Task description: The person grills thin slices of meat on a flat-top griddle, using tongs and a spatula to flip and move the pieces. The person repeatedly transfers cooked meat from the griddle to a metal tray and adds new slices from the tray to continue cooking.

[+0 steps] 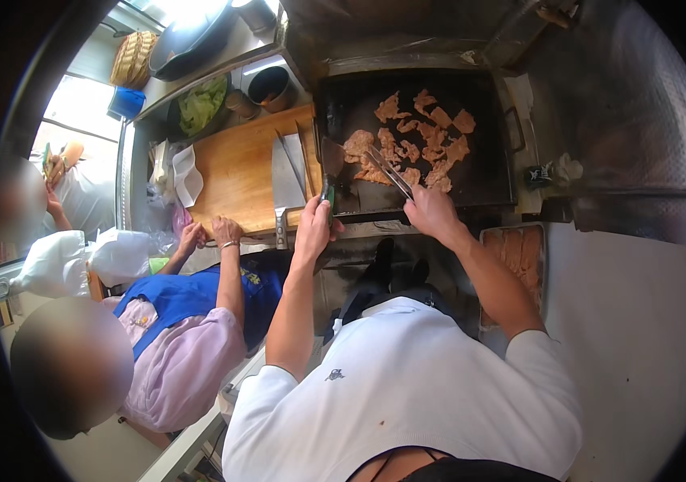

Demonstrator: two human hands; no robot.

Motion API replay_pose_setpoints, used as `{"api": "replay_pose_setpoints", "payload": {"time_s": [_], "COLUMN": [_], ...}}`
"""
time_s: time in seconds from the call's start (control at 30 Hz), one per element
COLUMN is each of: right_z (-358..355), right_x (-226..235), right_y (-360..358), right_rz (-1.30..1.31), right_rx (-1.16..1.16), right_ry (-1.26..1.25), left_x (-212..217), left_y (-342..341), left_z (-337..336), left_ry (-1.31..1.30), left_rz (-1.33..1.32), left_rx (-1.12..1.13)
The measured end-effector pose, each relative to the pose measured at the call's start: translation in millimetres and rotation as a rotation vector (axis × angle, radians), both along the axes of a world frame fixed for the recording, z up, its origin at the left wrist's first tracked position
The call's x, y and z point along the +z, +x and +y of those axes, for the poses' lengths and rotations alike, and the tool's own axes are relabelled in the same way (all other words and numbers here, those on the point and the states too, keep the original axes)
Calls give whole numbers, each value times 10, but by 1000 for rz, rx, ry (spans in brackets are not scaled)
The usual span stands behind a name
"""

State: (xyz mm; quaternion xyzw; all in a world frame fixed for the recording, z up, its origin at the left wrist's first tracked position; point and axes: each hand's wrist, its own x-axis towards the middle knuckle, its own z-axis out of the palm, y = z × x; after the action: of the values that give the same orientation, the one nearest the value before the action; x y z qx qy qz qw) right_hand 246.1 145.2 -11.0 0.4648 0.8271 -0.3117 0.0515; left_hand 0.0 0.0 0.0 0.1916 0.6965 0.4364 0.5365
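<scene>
Pieces of meat [434, 138] lie spread over a black griddle [351, 94] in front of me. My left hand [313, 227] is closed around the dark handle of a spatula [332, 157], whose flat blade rests at the griddle's left side, beside the meat. In my right hand [431, 213] is a pair of metal tongs [392, 173]. Their tips reach in among the pieces at the left of the pile; whether they pinch one I cannot tell.
Left of the griddle is a wooden cutting board [230, 165] with a cleaver [285, 181] on it. A co-worker's hands [225, 230] are at its near edge. A tray of meat [513, 249] sits by my right forearm. Bowls and leafy greens [202, 106] stand behind the board.
</scene>
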Motion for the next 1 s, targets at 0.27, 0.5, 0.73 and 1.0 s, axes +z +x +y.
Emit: {"api": "replay_pose_setpoints", "payload": {"time_s": [0.27,0.5,0.73,1.0], "right_z": [137,738,1418,815], "right_x": [121,-185,-239,-16], "right_y": [-380,-819,-848,-758], "right_rz": [327,214,75,312], "right_rx": [26,-91,-268,-224], "right_ry": [82,58,-23,-326], "left_x": [227,-70,-46,57], "left_y": [-360,-435,-441,-472], "left_z": [348,581,582,555], "left_ry": [146,140,67,220], "left_rz": [80,-15,9,44], "left_rx": [82,37,-4,74]}}
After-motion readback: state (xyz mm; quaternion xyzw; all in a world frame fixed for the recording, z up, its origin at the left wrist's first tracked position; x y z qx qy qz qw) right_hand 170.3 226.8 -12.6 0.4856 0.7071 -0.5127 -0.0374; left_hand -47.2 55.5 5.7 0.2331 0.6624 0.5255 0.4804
